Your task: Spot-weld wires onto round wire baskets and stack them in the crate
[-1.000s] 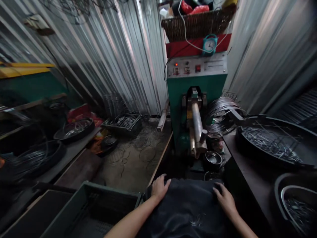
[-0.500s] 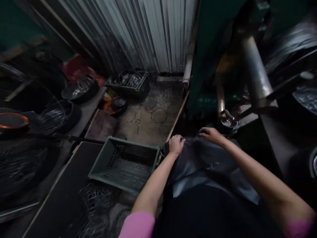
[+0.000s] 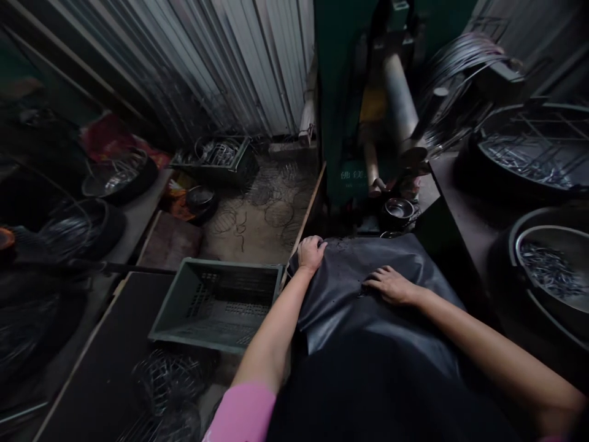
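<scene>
A black, leather-like apron (image 3: 340, 307) spreads over my lap, its surface creased and shiny. At its far left corner my left hand (image 3: 310, 253) is closed round the edge. My right hand (image 3: 391, 285) rests palm down on the middle of the apron, fingers stretched to the left and slightly bent. Small dark specks lie on the apron near the right fingertips and along its far edge. Left of my left forearm stands a green plastic crate (image 3: 216, 307).
A green machine with a metal cylinder (image 3: 400, 92) stands ahead, a small metal bowl (image 3: 399, 210) below it. Tubs of metal pieces (image 3: 550, 270) line the right. Bent wire pieces (image 3: 170, 380), a crate of metal parts (image 3: 216, 156) and a wooden board (image 3: 310, 212) are leftward.
My right hand has left the apron's far edge and come back onto its middle. My left hand keeps hold of the far left corner. The view has turned to the right.
</scene>
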### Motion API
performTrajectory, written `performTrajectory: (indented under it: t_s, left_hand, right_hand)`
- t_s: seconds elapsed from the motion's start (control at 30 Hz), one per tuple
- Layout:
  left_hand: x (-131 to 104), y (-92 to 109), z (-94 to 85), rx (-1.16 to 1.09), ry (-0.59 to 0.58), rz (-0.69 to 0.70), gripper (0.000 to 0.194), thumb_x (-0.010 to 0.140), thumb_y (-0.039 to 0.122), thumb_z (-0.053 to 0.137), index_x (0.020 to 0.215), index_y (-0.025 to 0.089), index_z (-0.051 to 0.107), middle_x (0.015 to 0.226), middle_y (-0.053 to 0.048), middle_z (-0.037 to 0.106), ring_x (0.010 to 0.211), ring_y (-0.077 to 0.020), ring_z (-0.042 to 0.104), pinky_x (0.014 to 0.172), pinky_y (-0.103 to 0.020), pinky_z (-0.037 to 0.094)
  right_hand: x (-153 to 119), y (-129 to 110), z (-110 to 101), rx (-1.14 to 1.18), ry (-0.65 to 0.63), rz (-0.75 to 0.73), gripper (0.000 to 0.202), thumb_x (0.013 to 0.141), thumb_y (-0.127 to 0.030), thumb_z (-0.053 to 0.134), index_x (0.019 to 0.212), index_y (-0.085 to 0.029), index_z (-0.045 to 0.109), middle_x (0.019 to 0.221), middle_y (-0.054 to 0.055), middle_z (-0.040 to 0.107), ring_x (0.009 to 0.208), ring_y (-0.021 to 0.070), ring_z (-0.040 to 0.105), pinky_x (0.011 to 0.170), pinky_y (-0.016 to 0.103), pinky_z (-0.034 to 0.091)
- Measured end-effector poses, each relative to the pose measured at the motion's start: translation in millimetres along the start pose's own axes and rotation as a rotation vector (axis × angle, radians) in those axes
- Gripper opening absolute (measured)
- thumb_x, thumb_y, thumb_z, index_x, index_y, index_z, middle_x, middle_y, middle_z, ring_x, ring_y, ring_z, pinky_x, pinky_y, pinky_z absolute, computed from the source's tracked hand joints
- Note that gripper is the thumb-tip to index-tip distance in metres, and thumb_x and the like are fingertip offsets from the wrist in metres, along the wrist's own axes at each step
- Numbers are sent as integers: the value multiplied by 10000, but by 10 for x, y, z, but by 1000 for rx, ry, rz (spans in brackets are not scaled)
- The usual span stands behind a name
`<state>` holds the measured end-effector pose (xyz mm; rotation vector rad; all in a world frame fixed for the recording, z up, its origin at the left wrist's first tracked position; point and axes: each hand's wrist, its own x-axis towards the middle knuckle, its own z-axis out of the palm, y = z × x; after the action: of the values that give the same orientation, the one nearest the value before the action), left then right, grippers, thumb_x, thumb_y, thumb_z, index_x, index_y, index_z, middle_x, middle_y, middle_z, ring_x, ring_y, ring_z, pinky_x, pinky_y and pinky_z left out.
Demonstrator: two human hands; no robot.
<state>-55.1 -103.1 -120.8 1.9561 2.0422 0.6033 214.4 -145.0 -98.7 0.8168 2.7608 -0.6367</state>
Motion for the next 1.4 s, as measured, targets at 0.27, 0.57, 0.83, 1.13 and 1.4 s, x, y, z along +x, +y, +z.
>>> performTrajectory:
  t_s: [0.27, 0.57, 0.83, 1.13, 1.4]
  left_hand:
    - [-193, 83, 6, 124, 30, 51, 181, 836, 320, 524, 932, 188, 602, 1002, -80, 620, 1005, -220, 512, 895, -341, 362]
    - [-1001, 587, 149, -54, -411, 607, 256, 845, 266, 462, 1057, 180, 576, 1027, -97, 607, 1014, -211, 519, 906, -359, 408]
    - [-1124, 477, 152, -319, -224, 293, 418, 841, 319, 498, 1228, 169, 452, 1094, -91, 583, 969, -181, 561, 892, -348, 454]
    - [-868, 716, 285, -437, -431, 364, 485, 799, 316, 563, 1248, 167, 458, 1128, -83, 592, 990, -179, 567, 906, -335, 449]
    - [-716, 804, 448, -131, -596, 463, 450, 791, 294, 572, 1222, 187, 495, 1103, -85, 561, 993, -194, 545, 893, -312, 439]
  right_hand:
    - [-120, -123, 346, 33, 18, 46, 323, 779, -210, 522, 1095, -183, 587, 1060, 137, 597, 1037, 287, 512, 967, 501, 305]
    - [-63, -60, 605, 170, 12, 101, 224, 757, -165, 507, 943, -183, 629, 956, 131, 659, 939, 279, 591, 867, 430, 421]
    - [-357, 79, 297, 625, 172, 140, 380, 874, -438, 373, 1019, -167, 597, 994, 101, 638, 923, 255, 585, 828, 356, 455]
    - [-570, 23, 303, 1110, 374, 308, 448, 790, -580, 469, 943, -186, 621, 846, 41, 635, 778, 203, 583, 716, 341, 494]
    - [-1045, 41, 138, 1659, 722, 424, 330, 725, -503, 589, 799, -191, 513, 743, 30, 531, 625, 139, 493, 566, 288, 437]
